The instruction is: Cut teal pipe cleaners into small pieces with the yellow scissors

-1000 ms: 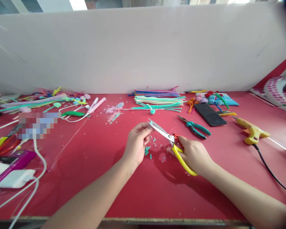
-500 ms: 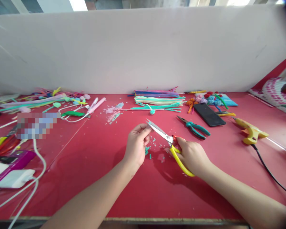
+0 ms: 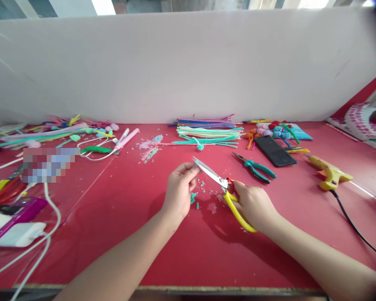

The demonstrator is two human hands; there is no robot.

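Scissors (image 3: 221, 181) with one yellow and one red handle are gripped in my right hand (image 3: 255, 205), their blades pointing up and left. The blade tips lie beside the pinched fingers of my left hand (image 3: 181, 188); whatever those fingers hold is too small or hidden to tell. Teal cut bits (image 3: 193, 198) and fine fluff are scattered on the red table (image 3: 181, 259) between both hands. Beyond them sits a small teal pom-pom (image 3: 200, 146), in front of a bundle of pale and teal pipe cleaners (image 3: 209, 133).
Teal-handled pliers (image 3: 255, 167), a black phone (image 3: 275, 151) and a yellow glue gun (image 3: 330, 173) lie to the right. White cables (image 3: 50, 205), a purple item (image 3: 21, 215) and colourful stems are at the left. A pale board (image 3: 188, 67) stands behind.
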